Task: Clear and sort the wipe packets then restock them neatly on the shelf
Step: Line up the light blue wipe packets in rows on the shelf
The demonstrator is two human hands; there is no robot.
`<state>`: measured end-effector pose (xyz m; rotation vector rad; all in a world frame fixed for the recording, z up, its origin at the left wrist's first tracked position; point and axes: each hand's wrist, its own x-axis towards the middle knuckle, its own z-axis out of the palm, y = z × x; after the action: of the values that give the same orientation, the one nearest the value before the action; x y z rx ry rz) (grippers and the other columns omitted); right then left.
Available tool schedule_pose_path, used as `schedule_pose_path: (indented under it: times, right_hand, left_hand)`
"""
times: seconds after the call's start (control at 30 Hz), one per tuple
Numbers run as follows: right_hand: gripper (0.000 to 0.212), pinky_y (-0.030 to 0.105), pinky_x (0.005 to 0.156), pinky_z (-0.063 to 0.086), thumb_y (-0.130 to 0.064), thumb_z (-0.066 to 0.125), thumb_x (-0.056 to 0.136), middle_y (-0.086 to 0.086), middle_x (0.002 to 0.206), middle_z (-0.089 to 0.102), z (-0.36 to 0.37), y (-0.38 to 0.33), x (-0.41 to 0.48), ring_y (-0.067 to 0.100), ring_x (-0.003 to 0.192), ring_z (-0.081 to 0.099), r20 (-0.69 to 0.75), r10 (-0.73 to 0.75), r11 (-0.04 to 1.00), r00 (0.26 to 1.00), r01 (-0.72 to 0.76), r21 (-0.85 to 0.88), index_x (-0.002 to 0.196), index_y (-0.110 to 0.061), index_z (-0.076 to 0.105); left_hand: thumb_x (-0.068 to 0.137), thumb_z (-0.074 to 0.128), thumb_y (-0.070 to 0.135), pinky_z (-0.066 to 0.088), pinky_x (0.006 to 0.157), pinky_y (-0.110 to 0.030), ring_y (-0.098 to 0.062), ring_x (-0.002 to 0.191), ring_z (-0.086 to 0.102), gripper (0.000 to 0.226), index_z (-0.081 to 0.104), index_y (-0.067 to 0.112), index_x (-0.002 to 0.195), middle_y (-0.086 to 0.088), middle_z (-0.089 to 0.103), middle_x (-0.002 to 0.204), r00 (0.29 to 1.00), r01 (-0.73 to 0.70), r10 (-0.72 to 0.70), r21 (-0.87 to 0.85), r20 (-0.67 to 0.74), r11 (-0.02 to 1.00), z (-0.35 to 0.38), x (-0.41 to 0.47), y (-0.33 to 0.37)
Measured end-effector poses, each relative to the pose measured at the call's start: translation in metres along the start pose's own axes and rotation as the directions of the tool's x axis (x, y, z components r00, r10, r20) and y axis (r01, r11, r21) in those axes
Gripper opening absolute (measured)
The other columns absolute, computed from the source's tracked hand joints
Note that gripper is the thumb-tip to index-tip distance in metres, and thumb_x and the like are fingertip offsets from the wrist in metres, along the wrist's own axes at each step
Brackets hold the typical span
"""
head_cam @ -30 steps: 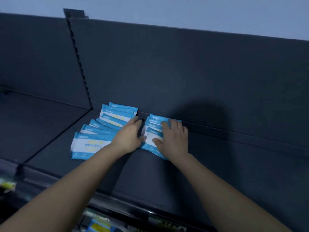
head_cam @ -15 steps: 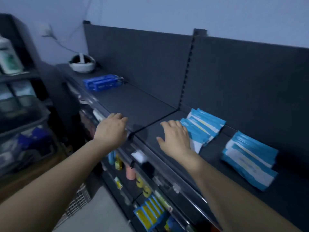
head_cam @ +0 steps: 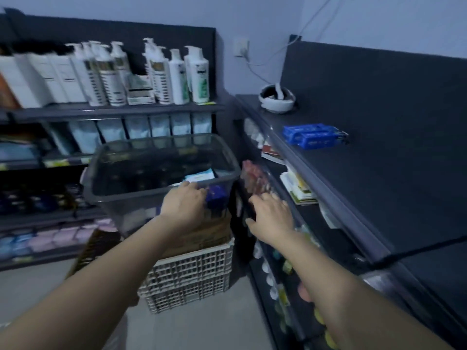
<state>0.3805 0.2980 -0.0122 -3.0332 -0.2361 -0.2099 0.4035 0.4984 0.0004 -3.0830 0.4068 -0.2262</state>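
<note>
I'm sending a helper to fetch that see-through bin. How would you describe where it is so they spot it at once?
Face the wall shelf of white pump bottles. In front of it, a white lattice crate carries a cardboard box, and the bin sits on top. It is the only see-through container, with a dark rim.

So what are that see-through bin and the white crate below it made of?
The bin looks like smooth clear plastic, since its walls are see-through. The crate looks like moulded matte plastic, judging by its open grid, though blur leaves that unsure.
</note>
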Motion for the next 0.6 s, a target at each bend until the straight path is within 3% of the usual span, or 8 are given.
schedule_pose_path:
  times: [0.17, 0.5, 0.6]
  right_hand:
    - [0.044, 0.038, 0.096, 0.037, -0.040, 0.060, 0.088, 0.006, 0.123, 0.053, 0.019, -0.058, 0.061, 0.028, 0.120, 0.045, 0.035, -0.084, 0.996, 0.996, 0.084, 0.005, 0.125, -0.020, 0.050]
    - [0.047, 0.037, 0.096, 0.037, -0.037, 0.060, 0.088, 0.004, 0.126, 0.053, 0.059, -0.114, 0.193, 0.025, 0.118, 0.045, 0.059, -0.209, 0.978, 0.976, 0.209, 0.001, 0.132, -0.023, 0.049]
    - [0.045, 0.036, 0.096, 0.037, -0.035, 0.060, 0.089, 0.003, 0.124, 0.054, 0.076, -0.119, 0.241, 0.025, 0.118, 0.046, 0.092, -0.230, 0.973, 0.969, 0.231, -0.003, 0.131, -0.023, 0.050]
  left_hand:
    - [0.089, 0.051, 0.022, 0.044, 0.083, -0.033, -0.023, 0.111, 0.048, 0.039, 0.055, 0.016, 0.127, -0.004, 0.055, 0.120, 0.997, 0.069, -0.070, 0.044, 0.017, 0.997, 0.007, 0.016, -0.068]
    - [0.088, 0.050, 0.023, 0.038, 0.071, -0.030, -0.021, 0.106, 0.049, 0.023, 0.062, 0.019, 0.108, -0.001, 0.056, 0.110, 0.971, 0.223, -0.223, 0.000, 0.091, 0.975, 0.046, 0.089, -0.164]
    - [0.090, 0.050, 0.018, 0.042, 0.073, -0.031, -0.021, 0.108, 0.049, 0.023, 0.061, 0.019, 0.109, -0.002, 0.056, 0.112, 0.964, 0.233, -0.234, 0.024, 0.125, 0.972, 0.066, 0.120, -0.188]
